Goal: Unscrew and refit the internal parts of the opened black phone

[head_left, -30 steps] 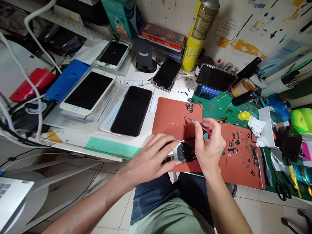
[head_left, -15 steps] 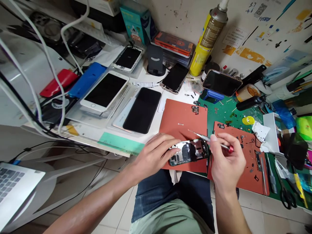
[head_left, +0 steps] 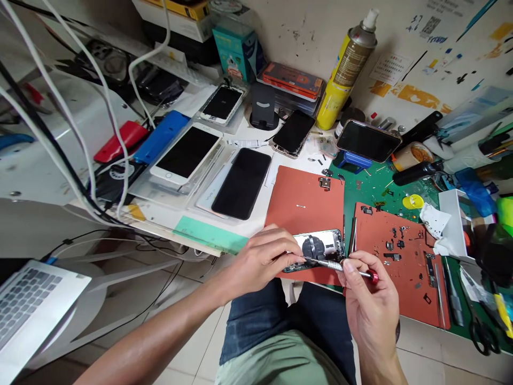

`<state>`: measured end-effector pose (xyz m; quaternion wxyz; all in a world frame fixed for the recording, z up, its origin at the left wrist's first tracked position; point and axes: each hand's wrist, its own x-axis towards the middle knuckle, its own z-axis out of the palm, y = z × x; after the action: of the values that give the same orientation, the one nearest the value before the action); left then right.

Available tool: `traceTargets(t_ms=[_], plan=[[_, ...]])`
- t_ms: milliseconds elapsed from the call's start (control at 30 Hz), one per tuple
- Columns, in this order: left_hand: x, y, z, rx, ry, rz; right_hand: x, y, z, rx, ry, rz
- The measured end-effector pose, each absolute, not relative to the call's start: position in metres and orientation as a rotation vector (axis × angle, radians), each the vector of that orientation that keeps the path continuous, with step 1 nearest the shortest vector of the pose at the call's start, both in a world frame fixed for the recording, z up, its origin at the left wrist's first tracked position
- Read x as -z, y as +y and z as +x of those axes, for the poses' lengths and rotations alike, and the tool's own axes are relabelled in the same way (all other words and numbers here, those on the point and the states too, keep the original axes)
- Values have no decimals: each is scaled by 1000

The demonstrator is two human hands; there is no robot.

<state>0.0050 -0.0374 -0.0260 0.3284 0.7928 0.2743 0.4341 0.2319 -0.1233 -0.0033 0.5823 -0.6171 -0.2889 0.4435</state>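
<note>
An opened phone housing [head_left: 331, 238], its inside facing up with a dark round pad in the middle, lies at the front of the red mat [head_left: 296, 184]. My left hand [head_left: 270, 256] reaches over its left end, thumb and fingertips pinched together by the tip of a screwdriver; what they hold is too small to tell. In my right hand [head_left: 368, 299] is that thin screwdriver [head_left: 331, 264], silver with a red end cap. It lies nearly level across the housing's near edge, pointing left.
Small phone parts [head_left: 390, 246] and tweezers [head_left: 438, 289] lie on a second red mat [head_left: 377, 289]. Several phones stand to the left, including a black phone [head_left: 242, 184]. A spray can [head_left: 347, 69] rises at the back. Scissors [head_left: 483, 331] sit at the right edge.
My right hand has brought the screwdriver down and left, so its tip now meets my left fingertips. My left hand has shifted from gripping the housing's end to a pinch.
</note>
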Motion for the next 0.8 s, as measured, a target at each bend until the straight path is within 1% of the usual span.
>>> traceTargets(t_ms=[300,633,800], plan=[[23,-44,7,-1060,762,2335,-1,-136,232,-914,-769,-1500],[17,-42,9,-999,750,2400,-6,-138,231,-774,-908,-1559],[15,-41,9,-978,752,2394,-11,-139,232,-764,-904,-1586]])
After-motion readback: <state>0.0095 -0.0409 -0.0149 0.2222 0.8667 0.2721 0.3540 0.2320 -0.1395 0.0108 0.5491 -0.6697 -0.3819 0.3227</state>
